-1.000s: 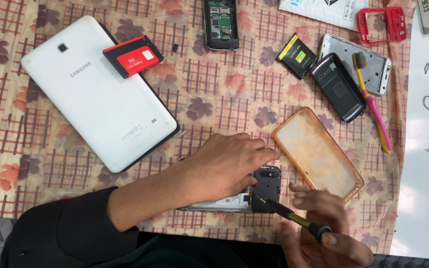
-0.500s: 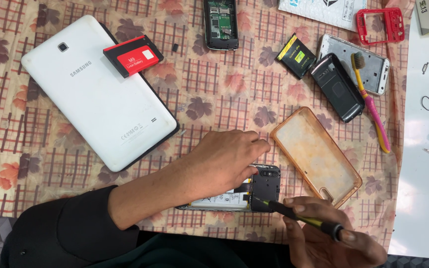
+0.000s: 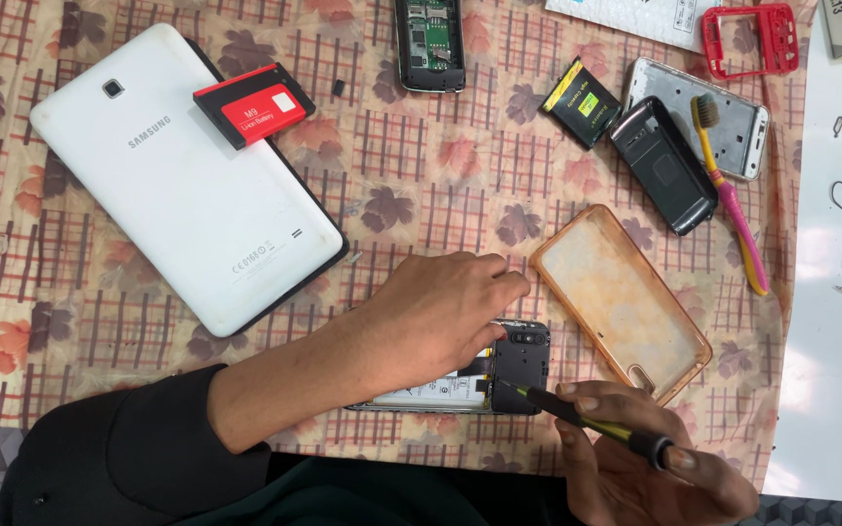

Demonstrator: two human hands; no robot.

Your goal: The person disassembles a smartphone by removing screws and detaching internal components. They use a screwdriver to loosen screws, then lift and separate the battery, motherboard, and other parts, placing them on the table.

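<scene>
Opened phone (image 3: pixel 499 375) pinned flat on tabletop (image 3: pixel 421 185) under left hand (image 3: pixel 436 312), fingers pressed down, steadying it. Screwdriver (image 3: pixel 592 424) gripped by right hand (image 3: pixel 635 468) fingers, tip angled onto phone's dark inner cover.

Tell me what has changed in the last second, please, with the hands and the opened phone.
The right hand drew slightly back toward the lower right, keeping hold of the screwdriver, whose tip stays at the opened phone. The left hand still presses on the phone. The white tablet, the red battery and the clear orange case did not move.
</scene>
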